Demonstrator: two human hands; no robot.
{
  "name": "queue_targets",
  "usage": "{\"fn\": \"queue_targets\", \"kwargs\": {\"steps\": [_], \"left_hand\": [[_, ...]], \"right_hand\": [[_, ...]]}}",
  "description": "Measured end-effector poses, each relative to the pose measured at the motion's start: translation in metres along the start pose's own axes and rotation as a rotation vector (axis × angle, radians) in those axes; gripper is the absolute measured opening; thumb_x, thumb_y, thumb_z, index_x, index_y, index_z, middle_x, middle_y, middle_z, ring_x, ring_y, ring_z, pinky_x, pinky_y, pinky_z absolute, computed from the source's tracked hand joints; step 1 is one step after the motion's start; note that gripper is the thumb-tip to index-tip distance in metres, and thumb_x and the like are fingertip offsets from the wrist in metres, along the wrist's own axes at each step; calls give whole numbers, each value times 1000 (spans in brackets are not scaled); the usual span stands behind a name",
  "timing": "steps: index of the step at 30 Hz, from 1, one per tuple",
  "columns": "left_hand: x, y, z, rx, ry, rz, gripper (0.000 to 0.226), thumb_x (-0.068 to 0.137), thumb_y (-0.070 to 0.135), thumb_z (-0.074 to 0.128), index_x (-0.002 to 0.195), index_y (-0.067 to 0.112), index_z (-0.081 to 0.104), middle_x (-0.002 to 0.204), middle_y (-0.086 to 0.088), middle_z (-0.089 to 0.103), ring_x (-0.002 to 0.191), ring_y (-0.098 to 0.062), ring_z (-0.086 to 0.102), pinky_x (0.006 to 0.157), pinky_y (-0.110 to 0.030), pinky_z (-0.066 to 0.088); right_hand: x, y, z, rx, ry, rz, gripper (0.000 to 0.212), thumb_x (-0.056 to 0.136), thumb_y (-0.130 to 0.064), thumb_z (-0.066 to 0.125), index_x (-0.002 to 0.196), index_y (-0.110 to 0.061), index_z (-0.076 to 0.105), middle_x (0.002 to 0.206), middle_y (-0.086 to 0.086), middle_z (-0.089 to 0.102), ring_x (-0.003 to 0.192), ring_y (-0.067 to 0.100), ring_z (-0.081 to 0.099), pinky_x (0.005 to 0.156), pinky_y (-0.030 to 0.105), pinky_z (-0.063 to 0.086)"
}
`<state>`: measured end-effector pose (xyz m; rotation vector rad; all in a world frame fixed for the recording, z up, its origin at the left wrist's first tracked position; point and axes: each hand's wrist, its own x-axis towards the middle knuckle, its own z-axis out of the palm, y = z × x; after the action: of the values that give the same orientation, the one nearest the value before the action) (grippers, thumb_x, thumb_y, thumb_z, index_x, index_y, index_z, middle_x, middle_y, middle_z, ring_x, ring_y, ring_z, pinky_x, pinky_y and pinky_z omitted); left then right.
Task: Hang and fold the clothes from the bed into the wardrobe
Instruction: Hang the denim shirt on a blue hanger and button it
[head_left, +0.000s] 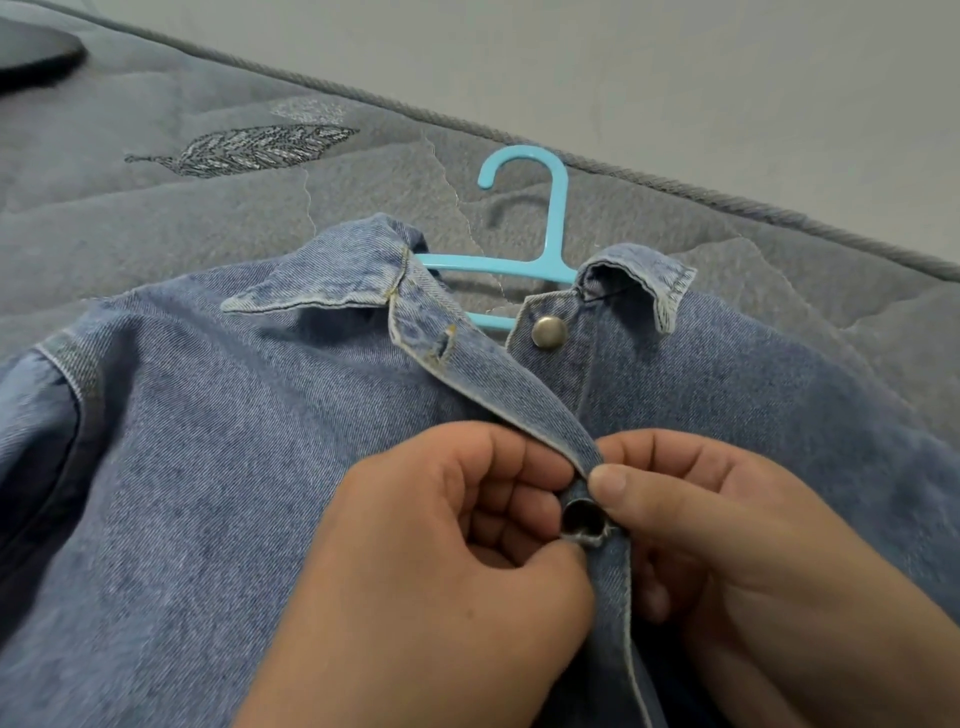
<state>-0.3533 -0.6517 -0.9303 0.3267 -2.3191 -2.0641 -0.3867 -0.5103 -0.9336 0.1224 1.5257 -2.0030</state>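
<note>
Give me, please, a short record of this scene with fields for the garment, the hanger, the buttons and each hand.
garment: denim jacket, front up on the grey quilted bed
hanger: light blue hanger, arms inside the jacket, hook past the collar
top button: unfastened
second button: between both hands
left hand: pinches the placket beside that button
right hand: pinches the placket edge above it

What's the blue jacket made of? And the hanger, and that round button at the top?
The denim jacket looks like cotton denim: blue woven cloth with fine slanted lines, faded edges and yellowish stitching. The hanger looks like plastic: smooth, evenly turquoise and a little shiny. The top button looks like metal, dull and silvery with a soft glint, though it could be coated plastic.
</note>
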Motion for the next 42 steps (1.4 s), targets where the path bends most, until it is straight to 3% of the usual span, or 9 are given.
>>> {"fn": "queue_targets", "kwargs": {"steps": [3,9,15,21,27,31,33,37,42], "left_hand": [[0,-1,0,-26,-9,-10,41,35,24,73,73,40,72,57,1,68,46,-5,60,46,-11,45],[-1,-2,4,6,49,20,39,44,9,66,69,38,72,54,0,65,42,-4,55,44,-10,43],[-1,-4,2,28,36,47,38,44,10,64,69,39,71,56,3,65,44,-5,55,45,-10,43],[-3,-8,10,126,29,87,42,51,13,64,83,41,66,59,4,65,46,-9,57,46,-13,45],[-1,-11,6,100,52,58,36,49,19,69,77,41,69,59,5,65,50,-9,58,50,-17,49],[-1,-12,2,83,54,43,41,50,17,64,81,44,67,60,1,66,49,-15,59,51,-20,49],[-1,-9,2,-1,95,38,47,51,11,61,85,43,67,68,0,67,50,-25,61,51,-28,52],[2,6,-4,-313,219,47,63,44,24,71,101,49,69,92,10,72,57,-24,66,42,-32,52],[6,7,-14,-436,275,56,65,41,38,70,106,40,71,101,5,74,69,-17,71,43,-31,53]], "right_hand": [[0,-1,-3,49,-24,29,41,34,-3,88,71,-2,70,51,15,58,31,12,46,27,17,33],[-1,-3,-4,38,-101,57,60,21,-41,96,68,-11,73,48,8,55,30,9,45,29,14,33],[1,1,-5,-13,-106,33,61,25,-47,95,68,-12,72,47,11,52,29,11,41,31,14,35],[-2,-3,-1,88,-85,50,29,36,4,83,59,-6,70,49,13,51,28,7,34,28,12,28],[-2,-1,2,63,-64,22,31,43,-27,89,64,-13,71,53,10,58,30,7,39,29,12,30],[-9,-19,-1,-146,9,47,48,46,-54,89,71,-15,73,60,11,64,41,16,55,35,24,45],[-12,-46,-6,-558,138,-43,40,55,-64,76,80,-33,71,76,5,71,56,16,65,49,34,57],[18,-96,5,-1122,67,-264,14,80,-38,61,90,-33,68,74,-2,69,66,17,66,70,45,57],[71,-79,20,-1248,-66,-241,13,81,-18,66,83,-28,73,52,-15,61,50,-1,57,56,14,47]]}}
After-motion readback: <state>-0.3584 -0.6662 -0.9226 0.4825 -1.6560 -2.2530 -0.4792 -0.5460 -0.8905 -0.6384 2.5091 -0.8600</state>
